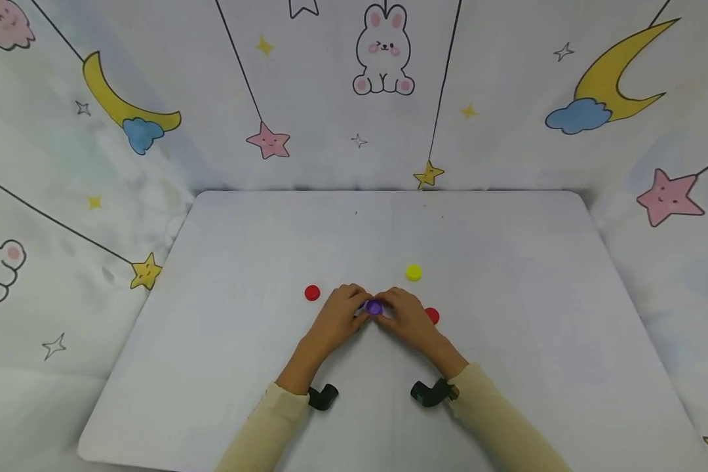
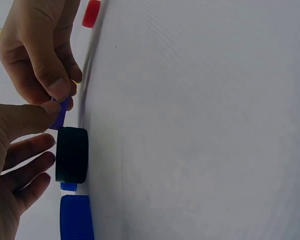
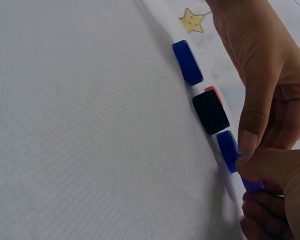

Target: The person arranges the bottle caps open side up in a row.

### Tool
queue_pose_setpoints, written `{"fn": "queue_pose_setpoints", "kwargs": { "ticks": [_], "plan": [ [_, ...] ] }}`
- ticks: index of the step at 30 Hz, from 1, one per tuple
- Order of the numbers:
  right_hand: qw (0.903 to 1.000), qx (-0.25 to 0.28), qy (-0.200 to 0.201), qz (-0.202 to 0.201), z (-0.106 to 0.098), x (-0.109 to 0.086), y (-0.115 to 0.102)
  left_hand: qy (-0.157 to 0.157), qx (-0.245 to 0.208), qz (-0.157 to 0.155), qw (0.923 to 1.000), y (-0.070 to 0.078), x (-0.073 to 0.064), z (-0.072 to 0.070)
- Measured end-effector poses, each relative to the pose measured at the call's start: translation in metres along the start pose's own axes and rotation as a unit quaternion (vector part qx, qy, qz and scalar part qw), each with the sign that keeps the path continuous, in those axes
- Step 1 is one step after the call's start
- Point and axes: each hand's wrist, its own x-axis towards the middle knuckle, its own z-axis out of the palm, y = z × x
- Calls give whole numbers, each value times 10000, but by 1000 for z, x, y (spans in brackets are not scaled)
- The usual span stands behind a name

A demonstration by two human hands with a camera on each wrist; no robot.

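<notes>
Near the middle of the table, a small round purple cap (image 1: 374, 307) is between my two hands. My left hand (image 1: 341, 318) holds it from the left, thumb against it in the left wrist view, the other fingers spread behind. From the right, my right hand (image 1: 408, 319) pinches it with thumb and fingertips. Beside my left hand, the left wrist view shows a dark cap (image 2: 72, 155) and a blue cap (image 2: 77, 217). Another blue cap (image 3: 227, 151) shows close to the fingers in the right wrist view. In the head view my hands mostly hide these.
A red cap (image 1: 312, 292) lies left of my hands, another red cap (image 1: 432, 315) is partly behind my right hand, and a yellow cap (image 1: 413, 273) sits farther back. The white table (image 1: 507, 262) meets a patterned cloth wall (image 1: 330, 85).
</notes>
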Motion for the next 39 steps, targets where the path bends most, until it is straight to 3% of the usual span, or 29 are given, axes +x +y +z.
{"fn": "queue_pose_setpoints", "kwargs": {
  "ticks": [6, 15, 23, 39],
  "plan": [
    [9999, -114, -28, -36, 1, 3, -1, -124, 83, 0, 9999, -3, 1, 3],
    [9997, -237, 30, -43, 4, 8, -4, 5, 110, 96, 9999, -5, -1, 3],
    [9998, -177, -118, 37, 5, 6, -7, -45, 249, 121, 9996, -4, -5, 2],
    [9962, -664, -552, 98, 3, 12, -17, -143, 128, 9, 9998, -3, -9, -5]
  ]
}}
